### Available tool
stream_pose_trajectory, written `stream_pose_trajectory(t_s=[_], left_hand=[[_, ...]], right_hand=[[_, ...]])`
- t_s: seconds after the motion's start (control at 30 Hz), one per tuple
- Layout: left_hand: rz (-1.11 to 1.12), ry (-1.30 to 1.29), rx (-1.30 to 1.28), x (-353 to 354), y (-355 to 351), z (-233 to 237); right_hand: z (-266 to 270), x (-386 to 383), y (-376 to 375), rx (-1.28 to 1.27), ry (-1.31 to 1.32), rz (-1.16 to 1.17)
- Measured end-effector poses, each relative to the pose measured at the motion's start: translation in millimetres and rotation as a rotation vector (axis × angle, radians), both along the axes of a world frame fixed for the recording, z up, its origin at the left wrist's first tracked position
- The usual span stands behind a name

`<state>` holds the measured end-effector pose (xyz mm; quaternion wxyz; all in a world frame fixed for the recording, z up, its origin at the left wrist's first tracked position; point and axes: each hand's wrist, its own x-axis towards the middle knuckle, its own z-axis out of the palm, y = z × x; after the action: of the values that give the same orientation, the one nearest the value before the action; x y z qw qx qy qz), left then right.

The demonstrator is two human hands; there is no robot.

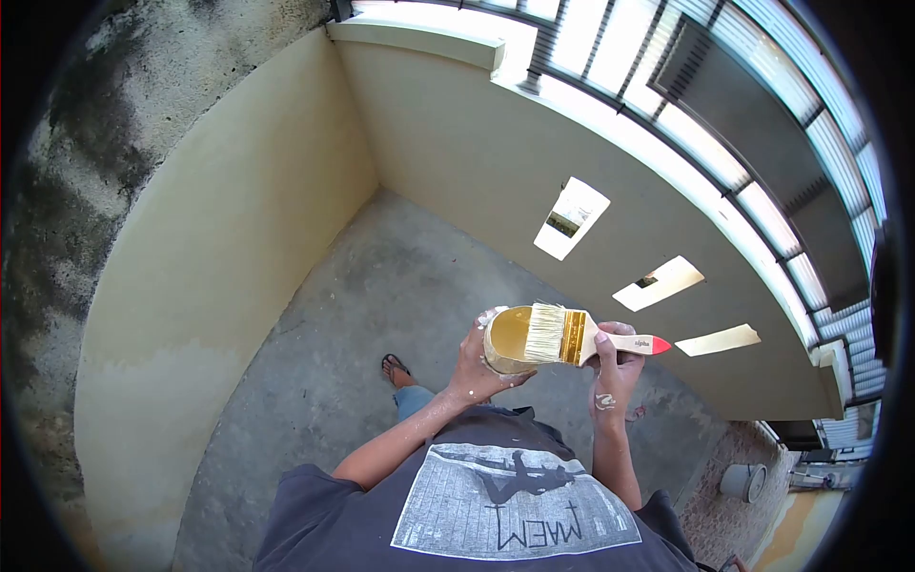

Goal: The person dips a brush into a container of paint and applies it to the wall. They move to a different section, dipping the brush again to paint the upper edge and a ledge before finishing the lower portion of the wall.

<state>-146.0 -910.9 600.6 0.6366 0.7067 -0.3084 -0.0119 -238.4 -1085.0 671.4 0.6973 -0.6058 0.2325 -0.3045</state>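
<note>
My left hand, speckled with white paint, is wrapped around a small paint pot in front of my chest. Yellowish-cream paint shows inside it. A wide paintbrush with pale bristles, a gold-coloured ferrule and a red-tipped wooden handle lies level across the pot's right side, its bristles overlapping the rim in this view. The handle is gripped by my right hand, thumb on top near the ferrule. White paint marks the right wrist.
A cream wall curves along the left and meets another wall with slot openings. Above that run metal bars. Grey concrete floor lies below. A grey bucket stands at lower right on rougher ground.
</note>
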Motion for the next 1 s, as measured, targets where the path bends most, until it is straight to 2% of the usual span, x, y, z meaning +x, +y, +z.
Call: stream_pose_trajectory(t_s=[0.17, 0.33, 0.47, 0.63, 0.73, 0.83, 1.0], left_hand=[[0.058, 0.005, 0.0, 30, 31, 2], [0.178, 0.056, 0.008, 68, 76, 9], [0.239, 0.085, 0.007, 114, 119, 1], [0.319, 0.066, 0.067, 166, 187, 4], [0.372, 0.137, -0.027, 198, 223, 11], [0.462, 0.025, 0.053, 222, 257, 19], [0.556, 0.066, 0.093, 254, 293, 0]], right_hand=[[3, 41, 41, 0.162, -0.046, 0.077], [16, 92, 83, 0.19, 0.093, 0.214], [6, 141, 120, 0.28, 0.06, 0.26], [6, 206, 191, 0.192, 0.035, 0.271], [3, 243, 228, 0.326, 0.017, 0.376], [6, 273, 260, 0.371, -0.006, 0.413], [5, 318, 291, 0.326, 0.031, 0.509]])
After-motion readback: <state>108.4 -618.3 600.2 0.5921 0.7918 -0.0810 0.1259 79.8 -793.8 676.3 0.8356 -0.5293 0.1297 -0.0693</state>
